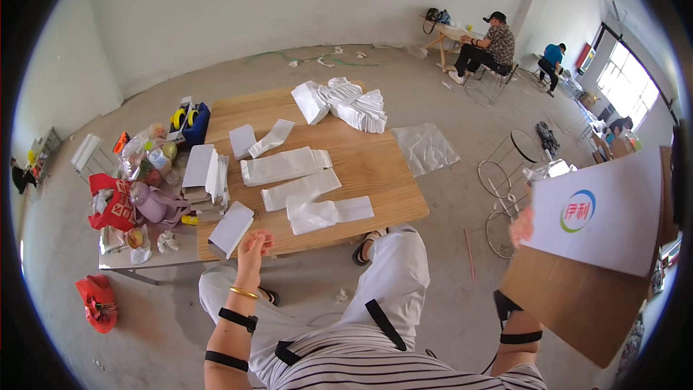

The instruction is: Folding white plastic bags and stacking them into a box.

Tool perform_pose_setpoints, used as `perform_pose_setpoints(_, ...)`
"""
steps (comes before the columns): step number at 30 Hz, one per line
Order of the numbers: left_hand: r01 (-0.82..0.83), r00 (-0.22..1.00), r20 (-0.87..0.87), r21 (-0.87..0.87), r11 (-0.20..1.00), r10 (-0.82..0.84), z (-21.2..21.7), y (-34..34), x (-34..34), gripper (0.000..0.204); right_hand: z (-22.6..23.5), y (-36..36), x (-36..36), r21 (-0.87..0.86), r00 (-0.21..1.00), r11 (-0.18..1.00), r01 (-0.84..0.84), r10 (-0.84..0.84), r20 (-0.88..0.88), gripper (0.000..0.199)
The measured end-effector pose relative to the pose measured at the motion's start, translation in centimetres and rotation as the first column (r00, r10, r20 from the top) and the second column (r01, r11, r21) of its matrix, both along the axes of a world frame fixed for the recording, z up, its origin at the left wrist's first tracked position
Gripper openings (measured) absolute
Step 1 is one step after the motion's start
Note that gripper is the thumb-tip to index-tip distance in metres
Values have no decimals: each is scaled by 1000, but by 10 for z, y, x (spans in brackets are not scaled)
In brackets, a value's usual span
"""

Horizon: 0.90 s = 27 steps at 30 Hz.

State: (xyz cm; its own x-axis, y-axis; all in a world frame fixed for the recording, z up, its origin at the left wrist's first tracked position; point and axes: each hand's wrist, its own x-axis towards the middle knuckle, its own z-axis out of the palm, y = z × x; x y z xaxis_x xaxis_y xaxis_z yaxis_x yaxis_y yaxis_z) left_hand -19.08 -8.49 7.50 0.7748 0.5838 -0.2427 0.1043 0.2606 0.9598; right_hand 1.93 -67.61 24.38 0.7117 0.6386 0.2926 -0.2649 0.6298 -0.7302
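Observation:
My right hand [521, 227] is closed on the left edge of a cardboard box [577, 296], raised off the floor at my right. The box has a white printed face with a coloured logo and a plain brown panel below; it hides part of my right forearm. My left hand [254, 249] hovers at the table's near edge, fingers loosely bent and apart, with nothing visible in them. Beside it lies a white card [232, 229]. Flat white sleeves [285, 167] are spread over the wooden table [390, 188], and a stack of white cards [206, 170] lies at its left.
A pile of white sleeves [354, 105] sits at the table's far side. Left of it are a blue bin [191, 126] with tape rolls, a purple bag [155, 204] and a red bag [112, 206]. Wire-framed stools [523, 146] stand right. Another person [494, 43] sits farther back.

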Motion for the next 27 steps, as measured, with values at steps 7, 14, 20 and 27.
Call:
perform_pose_setpoints(7,25,989,112,515,857,-96,-18,2,48,24,-25,11,35,54,997,996,-70,71,-9,31)
perform_pose_setpoints(14,306,951,-299,862,403,-81,-39,16,88,47,-12,105,17,-586,557,-50,809,-257,790,44)
perform_pose_setpoints(20,394,915,-352,885,247,-197,-50,-28,147,54,-7,125,14,-678,662,280,679,-632,402,43)
perform_pose_setpoints(27,307,946,-290,945,114,-143,-97,10,127,50,-22,167,37,-541,791,760,360,-556,-254,53)
